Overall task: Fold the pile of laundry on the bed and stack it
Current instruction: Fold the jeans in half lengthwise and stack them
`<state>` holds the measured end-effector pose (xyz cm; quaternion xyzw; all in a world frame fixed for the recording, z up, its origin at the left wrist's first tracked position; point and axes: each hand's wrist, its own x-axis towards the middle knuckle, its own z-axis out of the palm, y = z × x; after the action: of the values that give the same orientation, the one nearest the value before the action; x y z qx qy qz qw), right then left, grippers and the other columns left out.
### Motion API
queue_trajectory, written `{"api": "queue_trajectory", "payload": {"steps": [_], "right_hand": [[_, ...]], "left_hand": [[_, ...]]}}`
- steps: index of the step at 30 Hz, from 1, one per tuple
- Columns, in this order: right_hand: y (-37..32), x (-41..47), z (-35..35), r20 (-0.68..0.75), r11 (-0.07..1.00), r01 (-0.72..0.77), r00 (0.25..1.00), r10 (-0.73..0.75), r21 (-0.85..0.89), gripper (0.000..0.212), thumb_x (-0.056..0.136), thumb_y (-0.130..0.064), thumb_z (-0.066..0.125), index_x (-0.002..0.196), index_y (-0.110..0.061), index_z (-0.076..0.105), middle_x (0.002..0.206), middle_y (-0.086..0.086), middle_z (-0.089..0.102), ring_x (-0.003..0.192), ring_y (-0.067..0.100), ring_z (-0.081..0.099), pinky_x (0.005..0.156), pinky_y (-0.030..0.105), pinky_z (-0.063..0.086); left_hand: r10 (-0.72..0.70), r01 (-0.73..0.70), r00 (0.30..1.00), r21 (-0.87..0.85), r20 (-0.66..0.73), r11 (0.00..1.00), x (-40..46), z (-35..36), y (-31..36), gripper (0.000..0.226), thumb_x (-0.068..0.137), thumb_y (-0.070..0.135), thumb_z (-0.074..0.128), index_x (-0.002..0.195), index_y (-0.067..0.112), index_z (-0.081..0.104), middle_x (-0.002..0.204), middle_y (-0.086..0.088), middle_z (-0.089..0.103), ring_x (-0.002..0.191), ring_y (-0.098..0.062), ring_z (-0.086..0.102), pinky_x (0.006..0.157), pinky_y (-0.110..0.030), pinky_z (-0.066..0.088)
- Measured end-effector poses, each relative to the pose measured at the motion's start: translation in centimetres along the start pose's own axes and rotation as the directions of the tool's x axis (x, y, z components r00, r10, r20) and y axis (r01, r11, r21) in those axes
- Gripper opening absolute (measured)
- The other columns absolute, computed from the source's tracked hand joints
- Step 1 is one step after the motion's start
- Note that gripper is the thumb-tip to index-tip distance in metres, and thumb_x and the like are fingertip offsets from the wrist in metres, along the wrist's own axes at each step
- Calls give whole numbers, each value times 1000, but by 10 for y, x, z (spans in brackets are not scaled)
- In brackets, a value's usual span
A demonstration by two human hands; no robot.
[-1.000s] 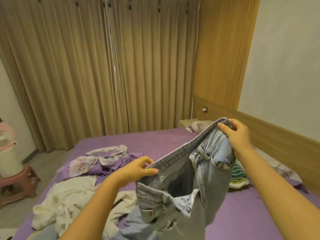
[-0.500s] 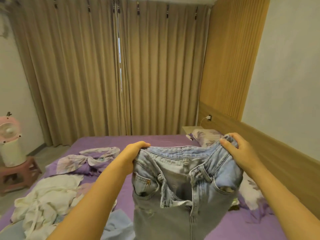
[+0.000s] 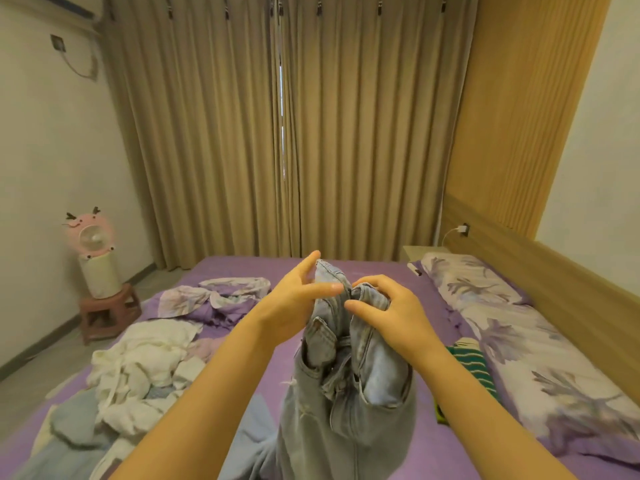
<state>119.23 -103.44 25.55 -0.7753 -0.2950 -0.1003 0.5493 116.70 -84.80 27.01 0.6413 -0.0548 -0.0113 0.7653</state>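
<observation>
A pair of light blue jeans [image 3: 349, 393] hangs in front of me over the purple bed [image 3: 429, 348], its waistband bunched together at the top. My left hand [image 3: 298, 299] pinches one side of the waistband between thumb and fingers. My right hand [image 3: 388, 306] grips the other side, fingers curled over the denim. The two hands nearly touch. A heap of white and pale blue laundry [image 3: 138, 372] lies on the bed at the left. A green striped garment [image 3: 471, 365] lies by the pillow on the right.
A floral pillow [image 3: 512, 330] runs along the wooden headboard [image 3: 554, 271] on the right. A crumpled floral sheet [image 3: 221, 292] lies at the bed's far left. A pink fan [image 3: 91, 251] stands on a small stool [image 3: 107, 310] beside the bed. Tan curtains [image 3: 277, 133] cover the far wall.
My hands have come together, folding the spread waistband in half lengthwise. The jeans now hang narrower in the middle of the view.
</observation>
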Motion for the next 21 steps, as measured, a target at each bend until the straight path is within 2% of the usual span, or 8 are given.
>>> {"api": "queue_trajectory", "payload": {"steps": [2,5,7,9,12,16,19,21], "right_hand": [[3,1,-2,-53,996,-6,999,11,92,9,81,-21,74,88,-20,68,86,-8,70,84,5,63,73,21,50],[4,6,-11,-126,971,8,992,23,237,5,81,-13,73,80,-17,69,75,-8,71,72,2,65,64,13,48],[6,11,-25,-166,954,-30,983,83,298,9,80,-11,74,78,-17,69,70,-9,71,67,0,64,63,12,49],[10,16,-43,-98,929,-136,979,180,345,6,81,-9,71,86,-13,69,81,1,74,76,11,68,72,25,54],[12,17,-71,186,852,-320,946,265,414,21,82,5,63,99,-6,66,95,11,74,89,20,70,73,28,55],[11,13,-86,215,953,-296,937,275,68,32,79,11,64,102,-11,67,102,9,72,94,18,69,77,29,57],[10,15,-81,19,934,-228,970,243,-275,15,81,-1,67,94,-9,68,94,9,72,91,24,66,84,45,52],[9,17,-76,-66,888,-194,981,184,-416,10,83,-8,67,93,-5,67,91,13,70,90,30,63,82,47,49]], "left_hand": [[71,-77,991,45,117,996,-8,-5,-6,104,74,-4,69,147,46,16,127,-5,58,109,-21,62,84,-34,53],[112,-166,969,245,220,955,-18,-9,-8,104,77,-5,67,141,60,19,158,12,14,142,-17,28,96,-36,48],[109,-202,964,405,241,892,-21,-16,-5,100,80,-2,70,139,63,21,153,23,19,141,-11,28,93,-32,50],[136,-233,971,631,199,740,-22,-25,1,96,83,3,71,140,61,20,135,13,49,117,-9,54,85,-27,54],[303,-165,952,913,48,373,-20,-37,10,88,85,11,71,148,41,18,130,3,54,110,-13,56,84,-26,51],[417,-55,903,933,-106,356,-16,-62,17,62,85,11,70,138,18,39,123,-8,60,112,-26,57,82,-28,48],[446,26,881,956,-160,292,-18,-80,26,20,86,20,70,88,17,50,90,-6,63,92,-30,60,61,-26,39],[467,53,865,960,-183,276,-22,-90,31,36,84,32,71,68,22,41,68,6,52,73,-24,54,52,-25,32]]}}
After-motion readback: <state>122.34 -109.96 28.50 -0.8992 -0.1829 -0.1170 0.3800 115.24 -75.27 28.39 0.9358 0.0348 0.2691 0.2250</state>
